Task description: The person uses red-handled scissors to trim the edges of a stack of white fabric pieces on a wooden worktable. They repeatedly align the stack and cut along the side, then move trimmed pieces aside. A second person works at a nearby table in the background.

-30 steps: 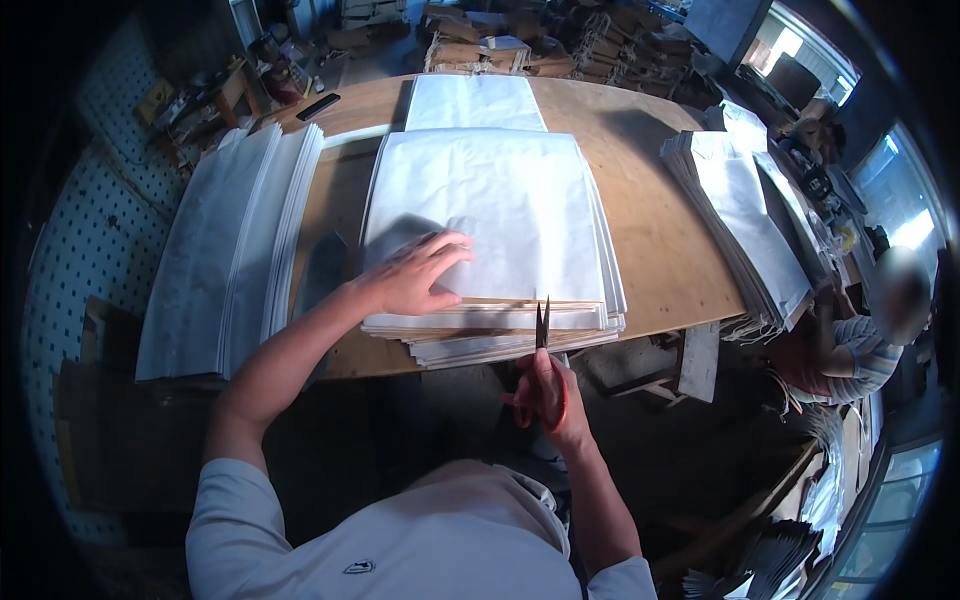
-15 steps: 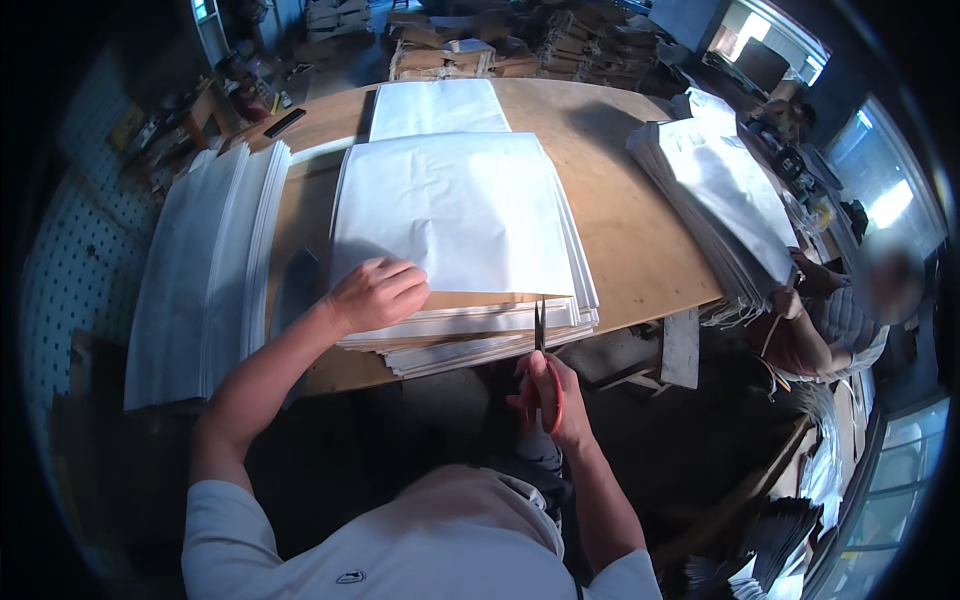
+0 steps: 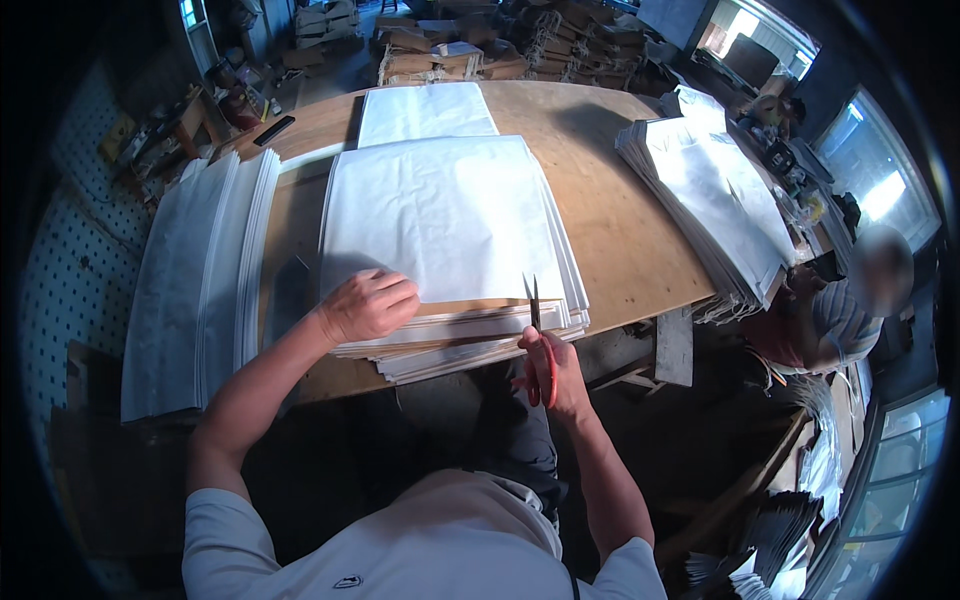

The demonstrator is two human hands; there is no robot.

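In front of me lies a stack of large white paper sacks point(image 3: 440, 220), its near edge showing several brown and white layers. My left hand point(image 3: 370, 305) is closed at the near left corner of the top sack, fingertips pinched; whatever they grip is too small or hidden to make out. Red-handled scissors point(image 3: 548, 372) are in my right hand point(image 3: 562, 378), fingers wrapped round the handles. Their blades stand slightly apart and point away from me, over the near right edge of the stack.
Folded white sacks point(image 3: 185, 290) stand at the table's left. Another pile point(image 3: 710, 190) lies at the right, beside a co-worker point(image 3: 835, 310). A further white sheet point(image 3: 430, 112) and a dark flat bar point(image 3: 274, 130) are on the wooden table point(image 3: 630, 240). Bundles point(image 3: 560, 50) fill the background.
The scissor blades have opened a little and reach slightly further over the stack's edge. My left hand stays at the corner. The co-worker's arms have drawn back from the right pile.
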